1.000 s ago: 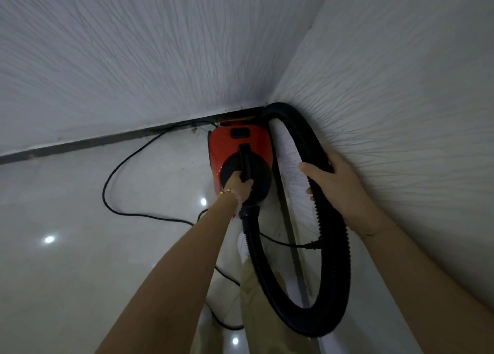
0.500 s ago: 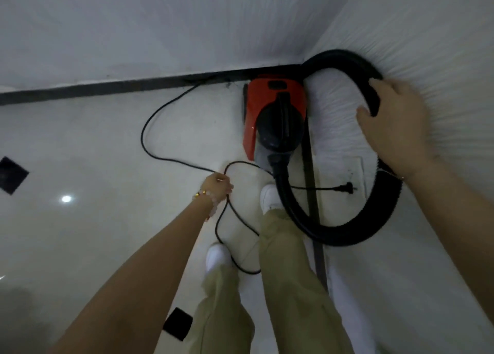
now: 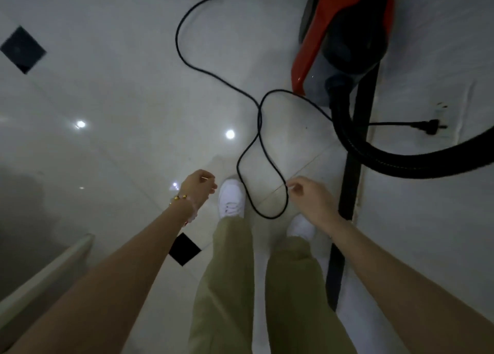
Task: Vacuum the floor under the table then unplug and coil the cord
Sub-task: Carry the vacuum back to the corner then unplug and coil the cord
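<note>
Cord [image 3: 258,129] lies loose on the floor [image 3: 120,99], ahead of the person's feet. Landmark: the red vacuum [image 3: 344,33], parked against the dark skirting at the far wall.

- From the vacuum the cord sweeps out to its left in a wide arc, runs back toward the person, crosses itself once, then drops into a long narrow loop. Loop's long axis points from the vacuum toward the person; its near end sits between the 2 white shoes [image 3: 232,198].
- Plug [image 3: 427,127] lies free on the floor, on the far side of the black hose [image 3: 401,161] from the loop. It is in no socket, so I judge the unplugging done and the coiling not yet begun.
- Right hand [image 3: 311,201]: fingers drawn narrow, tips right at the loop's right strand. Whether they actually pinch it I cannot tell.
- Left hand [image 3: 199,186]: loosely curled, holding nothing I can make out, bead bracelet on the wrist. It is apart from the cord, with the left shoe between it and the loop.
- Right hand is clearly the nearer to the cord. The cord runs away from both hands toward the vacuum, so gathering would likely draw it in along that line.
- Frame is blurred. No brand, label or writing readable on the vacuum or plug.
</note>
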The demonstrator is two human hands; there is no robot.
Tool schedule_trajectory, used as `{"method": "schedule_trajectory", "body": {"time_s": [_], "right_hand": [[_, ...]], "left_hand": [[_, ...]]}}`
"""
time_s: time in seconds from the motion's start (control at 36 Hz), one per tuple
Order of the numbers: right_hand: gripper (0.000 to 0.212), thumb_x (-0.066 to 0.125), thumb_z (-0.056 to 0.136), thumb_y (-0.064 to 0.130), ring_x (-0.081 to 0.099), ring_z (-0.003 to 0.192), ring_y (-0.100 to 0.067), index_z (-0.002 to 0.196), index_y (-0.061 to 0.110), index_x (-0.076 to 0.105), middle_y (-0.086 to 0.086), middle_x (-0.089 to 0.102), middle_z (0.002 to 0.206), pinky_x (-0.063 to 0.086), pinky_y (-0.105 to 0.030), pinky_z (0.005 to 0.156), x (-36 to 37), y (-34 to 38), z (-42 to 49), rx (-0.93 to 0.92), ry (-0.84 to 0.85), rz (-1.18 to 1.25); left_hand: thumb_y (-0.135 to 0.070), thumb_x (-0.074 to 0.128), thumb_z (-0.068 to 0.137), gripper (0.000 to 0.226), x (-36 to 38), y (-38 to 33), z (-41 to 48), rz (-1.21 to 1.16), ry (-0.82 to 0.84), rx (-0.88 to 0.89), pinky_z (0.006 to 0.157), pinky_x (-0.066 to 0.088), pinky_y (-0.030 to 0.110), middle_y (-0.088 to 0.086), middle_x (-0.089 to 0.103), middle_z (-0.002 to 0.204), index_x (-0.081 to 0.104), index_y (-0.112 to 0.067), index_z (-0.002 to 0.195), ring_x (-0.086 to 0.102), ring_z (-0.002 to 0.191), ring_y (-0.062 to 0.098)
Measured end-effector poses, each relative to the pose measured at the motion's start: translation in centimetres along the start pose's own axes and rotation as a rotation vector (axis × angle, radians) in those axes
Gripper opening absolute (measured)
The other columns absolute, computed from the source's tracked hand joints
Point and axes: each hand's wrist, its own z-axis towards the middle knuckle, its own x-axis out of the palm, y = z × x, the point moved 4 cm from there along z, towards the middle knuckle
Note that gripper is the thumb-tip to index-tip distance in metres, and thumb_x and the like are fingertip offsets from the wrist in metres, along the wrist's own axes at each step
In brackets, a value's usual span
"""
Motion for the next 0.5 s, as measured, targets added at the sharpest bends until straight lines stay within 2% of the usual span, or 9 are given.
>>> {"method": "schedule_trajectory", "body": {"time_s": [0.08, 0.14, 0.25, 0.31, 0.36, 0.42, 0.5], "right_hand": [[0.033, 0.047, 0.094, 0.016, 0.057, 0.11, -0.025, 0.124, 0.01, 0.059, -0.012, 0.062, 0.126, 0.044, -0.028, 0.09, 4.4, -5.2, 3.6, 0.123, 0.084, -0.004], [0.037, 0.048, 0.094, 0.015, 0.054, 0.115, -0.028, 0.13, 0.005, 0.053, -0.014, 0.058, 0.13, 0.041, -0.028, 0.092, 6.6, -8.4, 6.0, 0.176, 0.13, -0.006], [0.051, 0.053, 0.094, 0.019, 0.048, 0.123, -0.03, 0.14, 0.001, 0.039, -0.018, 0.048, 0.139, 0.039, -0.032, 0.1, 10.0, -13.7, 10.4, 0.249, 0.112, 0.036], [0.048, 0.056, 0.093, 0.02, 0.051, 0.118, -0.03, 0.134, -0.002, 0.043, -0.017, 0.052, 0.129, 0.042, -0.031, 0.093, 11.4, -15.6, 12.0, 0.282, 0.079, 0.059], [0.026, 0.057, 0.091, 0.02, 0.055, 0.099, -0.027, 0.112, 0.004, 0.056, -0.011, 0.057, 0.103, 0.045, -0.03, 0.076, 12.7, -16.8, 13.3, 0.288, 0.017, 0.091], [0.009, 0.057, 0.09, 0.016, 0.05, 0.082, -0.021, 0.091, 0.008, 0.054, -0.007, 0.051, 0.086, 0.045, -0.032, 0.067, 13.7, -17.5, 14.3, 0.292, -0.065, 0.114], [0.01, 0.055, 0.088, 0.01, 0.05, 0.075, -0.019, 0.087, 0.002, 0.062, -0.006, 0.053, 0.08, 0.034, -0.026, 0.054, 15.2, -18.0, 15.1, 0.311, -0.11, 0.077]], "left_hand": [[-0.003, 0.045, 0.091, 0.014, 0.5, 3.6, 2.0, 0.041, -0.022, 0.018, 0.057, 0.041, 0.022, 0.003, 0.061, 0.075, 0.056, -0.008, 0.098, 0.056, 0.07, 0.019], [-0.002, 0.045, 0.09, 0.016, 1.1, 6.0, 3.7, 0.079, -0.039, 0.018, 0.057, 0.042, 0.021, 0.002, 0.061, 0.074, 0.057, -0.009, 0.097, 0.056, 0.068, 0.017], [-0.005, 0.048, 0.091, 0.012, 2.6, 9.6, 7.4, 0.129, -0.046, 0.01, 0.059, 0.043, 0.023, 0.001, 0.061, 0.074, 0.057, -0.009, 0.097, 0.056, 0.067, 0.013], [-0.005, 0.048, 0.092, 0.01, 3.5, 11.1, 8.8, 0.13, -0.044, -0.004, 0.06, 0.043, 0.024, 0.0, 0.059, 0.073, 0.056, -0.008, 0.097, 0.055, 0.067, 0.014], [-0.005, 0.047, 0.093, 0.01, 4.5, 12.3, 9.9, 0.118, -0.047, -0.014, 0.061, 0.043, 0.024, 0.002, 0.059, 0.074, 0.055, -0.007, 0.098, 0.055, 0.068, 0.015], [-0.006, 0.047, 0.093, 0.01, 5.2, 13.3, 10.9, 0.118, -0.044, -0.02, 0.062, 0.044, 0.024, 0.005, 0.061, 0.077, 0.056, -0.007, 0.099, 0.056, 0.069, 0.014], [-0.007, 0.048, 0.094, 0.011, 5.9, 14.2, 11.8, 0.102, -0.039, -0.027, 0.064, 0.046, 0.025, 0.009, 0.062, 0.083, 0.057, -0.007, 0.099, 0.058, 0.071, 0.015]]}}
